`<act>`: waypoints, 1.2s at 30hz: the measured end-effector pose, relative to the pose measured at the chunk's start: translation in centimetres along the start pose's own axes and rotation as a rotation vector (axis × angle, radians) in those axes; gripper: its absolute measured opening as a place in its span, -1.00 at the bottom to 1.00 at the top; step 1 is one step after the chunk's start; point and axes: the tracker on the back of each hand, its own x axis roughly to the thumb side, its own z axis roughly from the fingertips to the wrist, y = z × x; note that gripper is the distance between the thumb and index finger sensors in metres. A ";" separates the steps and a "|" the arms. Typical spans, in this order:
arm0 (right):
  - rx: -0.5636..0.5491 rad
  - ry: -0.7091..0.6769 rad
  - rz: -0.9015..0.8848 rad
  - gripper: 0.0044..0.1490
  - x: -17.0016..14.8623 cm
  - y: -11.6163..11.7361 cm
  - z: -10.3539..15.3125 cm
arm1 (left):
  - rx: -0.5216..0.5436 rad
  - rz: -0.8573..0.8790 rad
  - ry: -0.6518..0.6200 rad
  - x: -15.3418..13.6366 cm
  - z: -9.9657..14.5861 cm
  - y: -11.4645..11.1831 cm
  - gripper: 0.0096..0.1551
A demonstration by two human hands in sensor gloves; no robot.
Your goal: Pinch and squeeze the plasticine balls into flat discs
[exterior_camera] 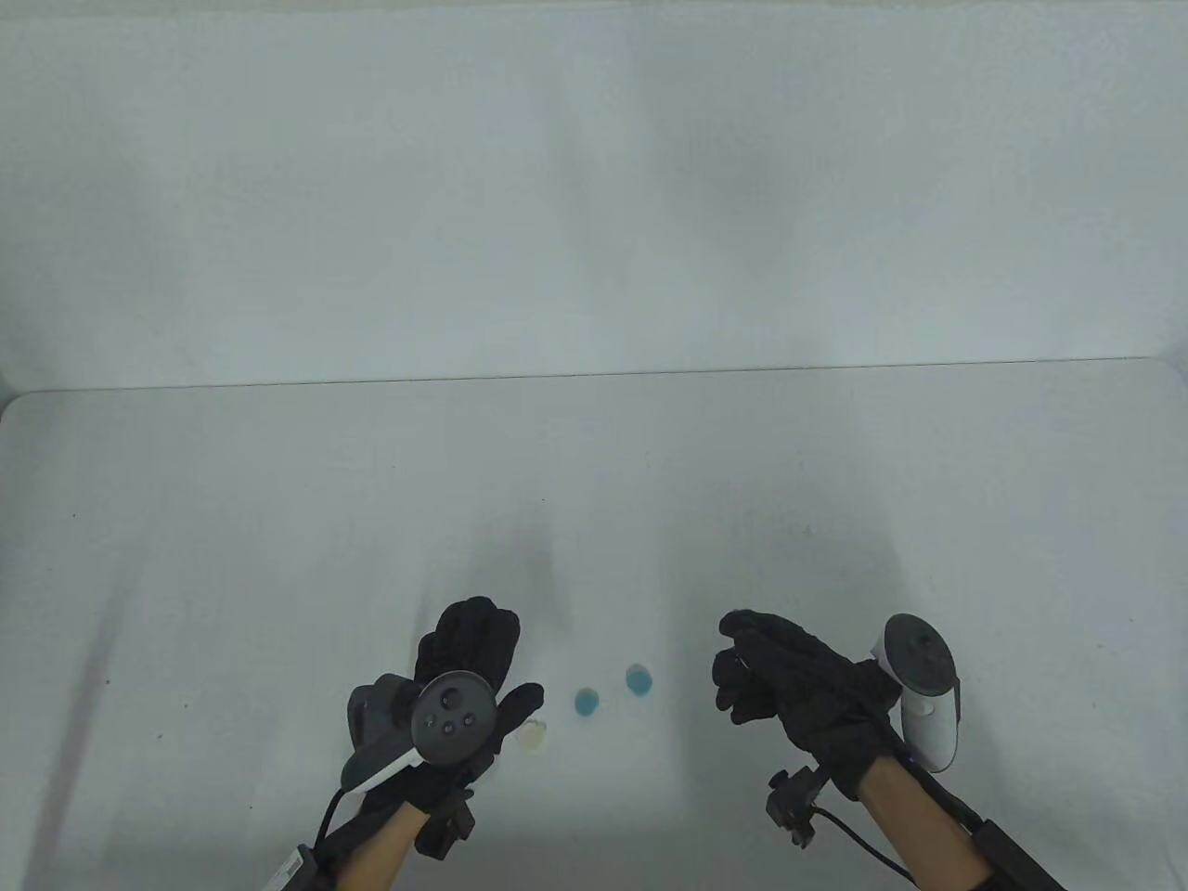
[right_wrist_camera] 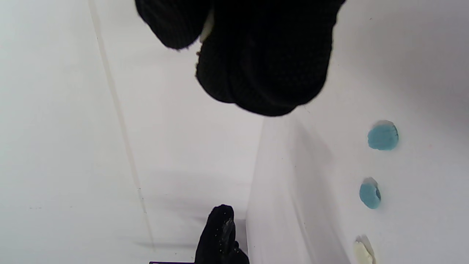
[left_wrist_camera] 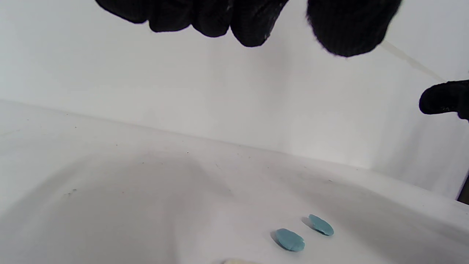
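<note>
Near the front edge of the counter [exterior_camera: 278,520]: three flattened plasticine pieces lie in a short row between the two hands.
Cream disc [exterior_camera: 533,736]: at the 9 o'clock end of the row, flat on the counter, just beside the left thumb; whether they touch I cannot tell. Only its edge shows in the left wrist view.
Middle blue disc [exterior_camera: 586,702]: flat on the counter, near the cream one, toward 2 o'clock from it, apart from both hands.
Far blue disc [exterior_camera: 638,678]: flat on the counter, just beyond the middle one toward 2 o'clock, a small gap between them, and near the right hand's fingertips at its 3 o'clock without touching.
Disc surfaces: in the left wrist view both blue pieces look thin with uneven, pressed faces.
Left hand [exterior_camera: 469,664]: palm down above the counter at about 7 o'clock of the table view, fingers spread toward 12 o'clock; its grip is released, with nothing between the fingers [left_wrist_camera: 205,16].
Right hand [exterior_camera: 789,682]: at about 5 o'clock, raised, fingers curled toward 9 o'clock. In the right wrist view its fingers [right_wrist_camera: 263,58] bunch together and a pale sliver shows between them; what it is, and whether the grip is clenched on it, I cannot tell.
Trackers: a dark one [exterior_camera: 452,716] on the back of the left hand, a white one [exterior_camera: 921,691] on the right.
</note>
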 end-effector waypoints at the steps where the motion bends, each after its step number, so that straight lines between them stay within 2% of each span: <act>1: 0.018 0.006 -0.034 -0.27 -0.1 0.0 0.0 | 0.001 -0.002 -0.001 0.0 0.0 0.0 -0.07; 4: 0.042 0.018 -0.057 -0.15 -0.3 0.0 0.0 | 0.000 0.008 -0.001 -0.1 -0.1 0.0 -0.07; 11: 0.015 0.006 -0.007 -0.46 0.1 0.0 0.0 | -0.001 0.006 -0.003 0.0 -0.1 -0.1 -0.07; 23: -0.022 0.004 0.027 -0.50 -0.1 -0.3 0.1 | 0.006 0.002 -0.005 0.0 0.0 0.1 -0.07; 24: -0.016 0.010 0.001 -0.43 -0.3 -0.4 0.0 | 0.006 -0.001 -0.006 0.0 0.0 0.1 -0.07; 25: 0.013 0.016 -0.045 -0.23 -0.5 -0.5 -0.1 | 0.009 -0.001 -0.007 0.0 0.0 0.2 -0.07; 26: 0.033 0.018 -0.072 -0.13 -0.7 -0.6 -0.1 | 0.011 0.002 -0.007 0.0 0.0 0.2 -0.07; 29: 0.012 0.031 -0.078 -0.06 -0.9 -0.6 -0.1 | 0.004 0.002 -0.004 0.0 0.0 0.1 -0.07; 33: -0.013 0.045 -0.055 -0.30 -0.8 -0.7 -0.1 | 0.007 0.006 -0.004 0.0 0.0 0.2 -0.07; 36: -0.028 0.051 -0.004 -0.40 -0.7 -0.7 -0.1 | 0.004 -0.002 -0.003 0.0 0.0 0.1 -0.07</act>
